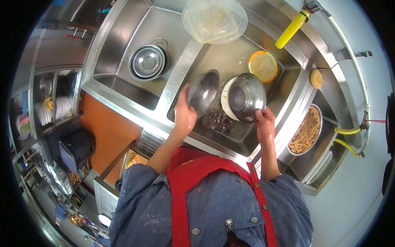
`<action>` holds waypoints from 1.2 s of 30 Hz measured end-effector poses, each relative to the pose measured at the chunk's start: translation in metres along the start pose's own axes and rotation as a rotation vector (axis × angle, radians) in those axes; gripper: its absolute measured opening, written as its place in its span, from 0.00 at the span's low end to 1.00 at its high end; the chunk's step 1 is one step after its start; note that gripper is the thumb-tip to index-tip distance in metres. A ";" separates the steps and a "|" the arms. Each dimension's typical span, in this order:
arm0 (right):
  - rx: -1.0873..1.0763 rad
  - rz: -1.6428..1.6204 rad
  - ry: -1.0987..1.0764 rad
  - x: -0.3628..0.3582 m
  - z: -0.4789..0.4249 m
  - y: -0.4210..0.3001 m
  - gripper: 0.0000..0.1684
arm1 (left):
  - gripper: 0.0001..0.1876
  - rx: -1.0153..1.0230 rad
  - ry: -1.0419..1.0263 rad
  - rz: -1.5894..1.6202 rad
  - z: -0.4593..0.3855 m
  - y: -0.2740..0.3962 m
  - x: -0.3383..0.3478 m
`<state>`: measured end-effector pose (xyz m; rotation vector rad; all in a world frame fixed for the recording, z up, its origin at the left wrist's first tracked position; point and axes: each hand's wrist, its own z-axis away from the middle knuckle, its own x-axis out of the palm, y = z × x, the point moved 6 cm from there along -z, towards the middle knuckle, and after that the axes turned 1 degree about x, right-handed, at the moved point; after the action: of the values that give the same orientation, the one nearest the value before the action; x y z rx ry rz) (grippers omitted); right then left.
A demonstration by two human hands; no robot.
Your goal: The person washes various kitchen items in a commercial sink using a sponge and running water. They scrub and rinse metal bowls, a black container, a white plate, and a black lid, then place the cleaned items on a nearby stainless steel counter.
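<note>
My left hand (185, 116) grips a stainless steel bowl (204, 92) by its near edge, tilted on its side and blurred by motion. With thumb and fingers on its rim, my right hand (266, 123) holds a second steel bowl (247, 98), its inside facing up. Partly covered by that bowl is a white bowl (227, 100) with bits of residue on it. Both hands are over the middle sink basin (228, 55). Farther back in this basin lies an orange-rimmed round container or lid (263, 66), apart from my hands.
Nested steel bowls (148, 62) sit in the left basin (123, 27). A large clear plastic container (215, 21) rests at the back across the divider. A yellow-handled faucet (291, 29) hangs above. At right are a scrubbing pad (316, 78) and a pan of brownish pieces (305, 131).
</note>
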<state>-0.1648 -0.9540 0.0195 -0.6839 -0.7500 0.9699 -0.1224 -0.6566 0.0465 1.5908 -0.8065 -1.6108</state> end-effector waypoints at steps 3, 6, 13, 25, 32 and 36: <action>-0.119 0.051 0.011 -0.003 0.008 -0.021 0.12 | 0.37 -0.629 0.098 0.760 0.014 -0.059 0.000; -0.307 0.164 0.051 0.023 0.029 -0.060 0.06 | 0.33 -0.745 0.015 0.994 0.019 -0.054 -0.006; -0.990 1.217 -0.394 0.151 0.071 -0.091 0.13 | 0.31 -0.744 -0.132 1.353 0.029 -0.040 0.007; -1.002 1.419 -0.910 0.235 0.063 -0.035 0.23 | 0.31 -0.567 -0.109 1.508 0.017 -0.021 -0.038; -0.779 1.026 -0.533 0.193 0.041 -0.017 0.26 | 0.18 -0.783 0.535 1.222 -0.049 -0.154 -0.074; -0.469 1.135 -0.092 0.068 0.002 0.055 0.29 | 0.12 -0.760 0.524 1.307 -0.088 -0.228 -0.082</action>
<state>-0.1667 -0.8708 -0.0059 -1.5628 -0.6502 1.8779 -0.0516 -0.4586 -0.1034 0.5597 -0.5834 -0.3842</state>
